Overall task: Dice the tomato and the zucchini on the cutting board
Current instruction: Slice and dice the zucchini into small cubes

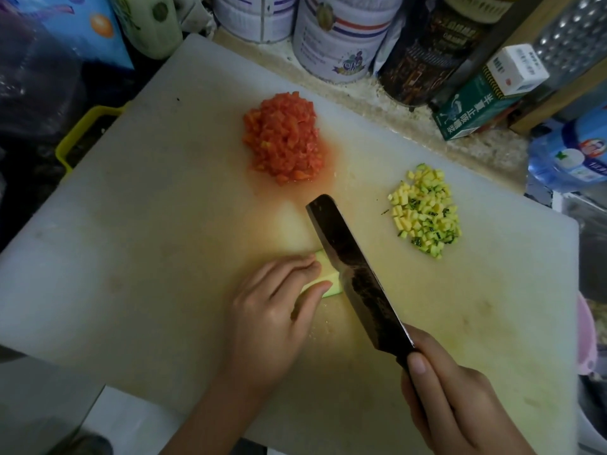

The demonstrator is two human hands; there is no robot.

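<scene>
Zucchini piece [328,274] under left hand [279,310] fingers [308,262], cleaver [354,274] alongside

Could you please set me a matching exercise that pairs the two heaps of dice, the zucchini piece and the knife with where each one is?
Things:
1. tomato dice
2. zucchini dice
3. zucchini piece
4. knife

Places:
A. gripped by the right hand
B. held down by the left hand
C. heaped at the far middle of the board, in red juice
D. heaped toward the board's right side

Pairs: 1-C, 2-D, 3-B, 4-A
</scene>
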